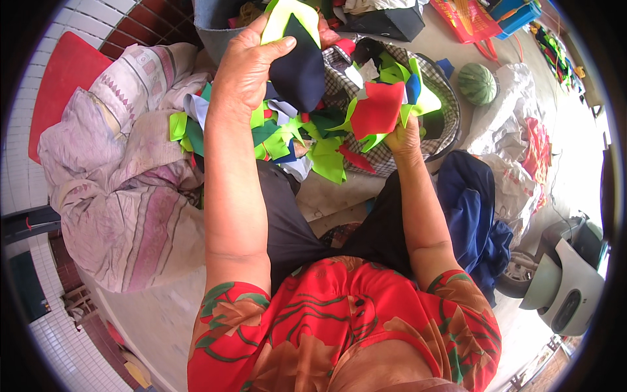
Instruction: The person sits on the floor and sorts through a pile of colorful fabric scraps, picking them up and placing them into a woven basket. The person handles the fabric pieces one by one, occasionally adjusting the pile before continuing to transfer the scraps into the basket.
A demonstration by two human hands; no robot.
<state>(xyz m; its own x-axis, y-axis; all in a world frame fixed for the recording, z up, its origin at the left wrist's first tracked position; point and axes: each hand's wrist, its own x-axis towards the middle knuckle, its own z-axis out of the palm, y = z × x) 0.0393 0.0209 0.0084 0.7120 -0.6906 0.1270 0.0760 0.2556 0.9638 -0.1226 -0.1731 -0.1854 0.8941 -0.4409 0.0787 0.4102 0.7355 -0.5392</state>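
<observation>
Raised at the far side, my left hand is closed with its thumb pressed on a navy fabric piece with a lime-yellow edge. My right hand grips a bunch of fabric scraps in red, lime and blue from below; its fingers are mostly hidden behind them. Between my forearms lies a loose pile of cloth scraps, mainly lime and dark green. Behind my right hand stands a round basket with a checked cloth lining and more scraps inside.
A pale patterned cloth bundle lies at my left, beside a red panel. A grey tub stands at the back. To the right are a watermelon, white plastic bags, dark blue cloth and a grey-white wheeled machine.
</observation>
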